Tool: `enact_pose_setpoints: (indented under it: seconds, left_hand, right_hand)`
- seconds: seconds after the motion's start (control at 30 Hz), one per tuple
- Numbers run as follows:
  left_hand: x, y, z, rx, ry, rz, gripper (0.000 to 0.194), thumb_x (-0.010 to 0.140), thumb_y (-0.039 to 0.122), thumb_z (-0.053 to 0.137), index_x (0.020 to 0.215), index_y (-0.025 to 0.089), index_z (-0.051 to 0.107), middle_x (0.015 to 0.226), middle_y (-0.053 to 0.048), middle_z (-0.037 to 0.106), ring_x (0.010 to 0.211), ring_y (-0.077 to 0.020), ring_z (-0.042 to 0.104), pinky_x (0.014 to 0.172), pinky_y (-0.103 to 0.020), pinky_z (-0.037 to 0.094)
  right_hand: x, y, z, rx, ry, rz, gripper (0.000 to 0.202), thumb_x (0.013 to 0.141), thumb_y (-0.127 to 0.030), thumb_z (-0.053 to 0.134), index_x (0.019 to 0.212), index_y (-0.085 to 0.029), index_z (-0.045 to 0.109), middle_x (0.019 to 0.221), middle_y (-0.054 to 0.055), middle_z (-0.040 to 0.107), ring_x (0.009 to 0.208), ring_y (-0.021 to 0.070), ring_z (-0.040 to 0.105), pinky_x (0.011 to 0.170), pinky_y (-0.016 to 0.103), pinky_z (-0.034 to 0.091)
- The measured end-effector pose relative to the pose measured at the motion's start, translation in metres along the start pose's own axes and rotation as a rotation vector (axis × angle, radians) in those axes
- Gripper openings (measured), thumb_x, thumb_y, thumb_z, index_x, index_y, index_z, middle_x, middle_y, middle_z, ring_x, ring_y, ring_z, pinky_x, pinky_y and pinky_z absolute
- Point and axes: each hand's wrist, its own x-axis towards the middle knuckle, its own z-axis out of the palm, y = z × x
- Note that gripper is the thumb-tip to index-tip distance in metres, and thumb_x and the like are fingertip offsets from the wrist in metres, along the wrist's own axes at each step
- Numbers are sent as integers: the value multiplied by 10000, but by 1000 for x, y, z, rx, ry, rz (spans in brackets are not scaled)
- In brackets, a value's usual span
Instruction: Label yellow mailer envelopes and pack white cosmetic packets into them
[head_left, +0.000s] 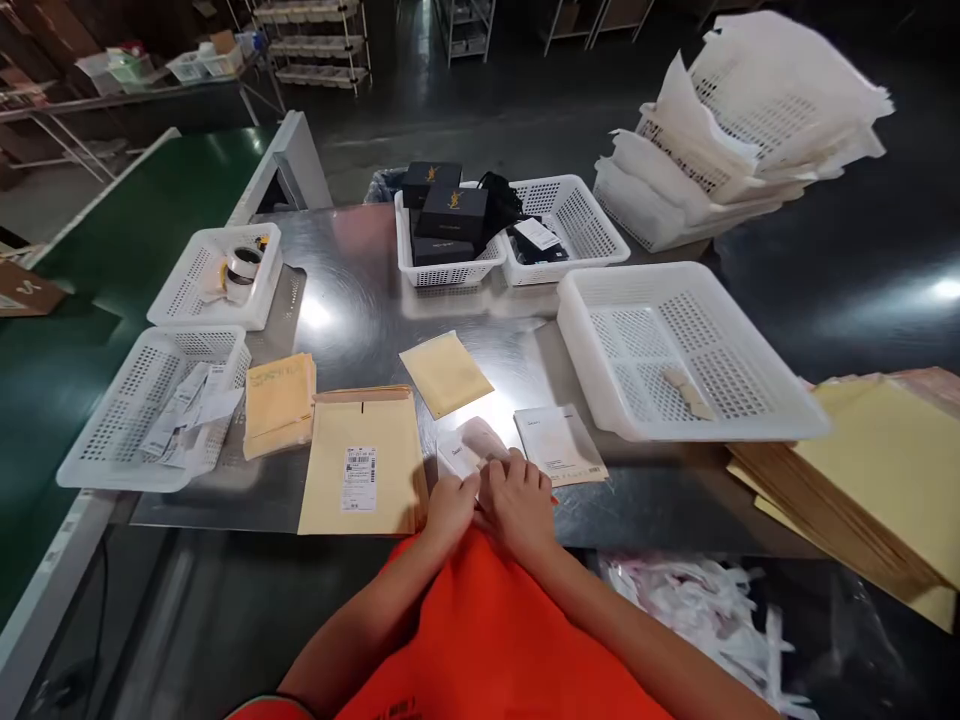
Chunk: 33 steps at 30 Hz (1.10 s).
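Note:
At the table's front edge, both hands meet on a small white printed paper [456, 457], part of which is folded up toward the right. My left hand [450, 508] pinches its lower edge. The fingers of my right hand [519, 500] curl over its right part and partly hide it. Just right of my hands lies a flat white printed packet [561, 443]. A small yellow envelope [447, 373] rests beyond them. To the left, a larger padded envelope [322, 480] with a shipping label [360, 480] lies beside a stack of smaller envelopes [279, 402].
White baskets hold paper slips [187, 415], tape rolls [244, 268] and black boxes [453, 215]. A large white tray [577, 320] stands right, near piled yellow envelopes [885, 480]. Stacked lined baskets [750, 130] rise behind. A green conveyor [172, 210] runs left. Under the table sits white scrap [697, 610].

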Motion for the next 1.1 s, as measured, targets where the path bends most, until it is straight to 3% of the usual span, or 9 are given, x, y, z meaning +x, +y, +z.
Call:
enact_pose_setpoints:
  seconds: [0.13,0.3,0.5,0.6,0.73,0.8,0.87,0.97,1.1]
  left_hand:
    - [-3,10,-4,68,-65,69,379,870,451,501,801,126,683,747,-82,700,717,-202,639,687,-314,507]
    - [1,2,-12,264,-115,213,300,851,309,557,1116,228,671,1204,-50,673,1071,-187,611,894,-272,473]
    - [29,-30,-32,554,55,85,203,873,230,506,931,197,697,924,-57,732,867,-184,653,773,-270,457]
    - [56,-27,-79,678,249,24,238,919,253,449,963,205,677,963,-49,723,900,-171,643,784,-257,437]
    - [81,-22,-189,875,593,-172,366,975,208,283,1172,148,585,1175,-140,646,1068,-215,590,859,-325,428]
    - [82,-26,-242,967,674,-289,318,963,195,347,1162,111,580,1171,-159,628,1090,-239,577,864,-371,444]
    - [82,-35,-282,1052,670,-370,247,944,246,461,1094,112,604,1130,-121,634,1068,-232,583,881,-406,465]
    - [86,-50,-311,1146,556,-412,200,918,286,546,1008,128,630,1080,-76,651,1015,-205,608,889,-417,493]
    - [103,-68,-314,1196,411,-423,178,912,285,566,976,136,640,997,-49,670,931,-179,633,842,-387,518]
  right_hand:
    - [13,17,10,88,3,11,417,743,-404,723,1053,-148,613,1230,210,501,980,323,518,801,376,365]
    - [16,57,26,162,2,83,352,726,-449,748,954,-196,660,1142,146,538,965,286,528,794,344,383]
    - [-23,120,56,117,-42,226,311,792,-497,655,887,-202,681,1038,120,568,929,274,563,763,344,419]
    - [-42,145,71,91,-58,281,321,810,-513,594,855,-208,682,952,115,573,862,281,581,682,345,434]
    - [-51,158,91,107,-3,286,371,785,-534,551,890,-208,696,910,134,587,825,311,599,635,376,462]
    - [-52,156,98,141,19,268,400,767,-564,537,879,-216,700,926,141,602,826,319,606,627,385,476]
    - [-54,151,103,167,33,267,432,752,-590,520,880,-222,705,955,146,611,825,324,613,636,398,490]
    - [-55,144,106,205,42,292,470,744,-594,496,912,-214,716,996,157,613,821,324,623,671,420,505]
    - [-50,135,97,206,12,295,402,702,-541,575,890,-217,719,1055,156,615,875,329,628,724,424,509]
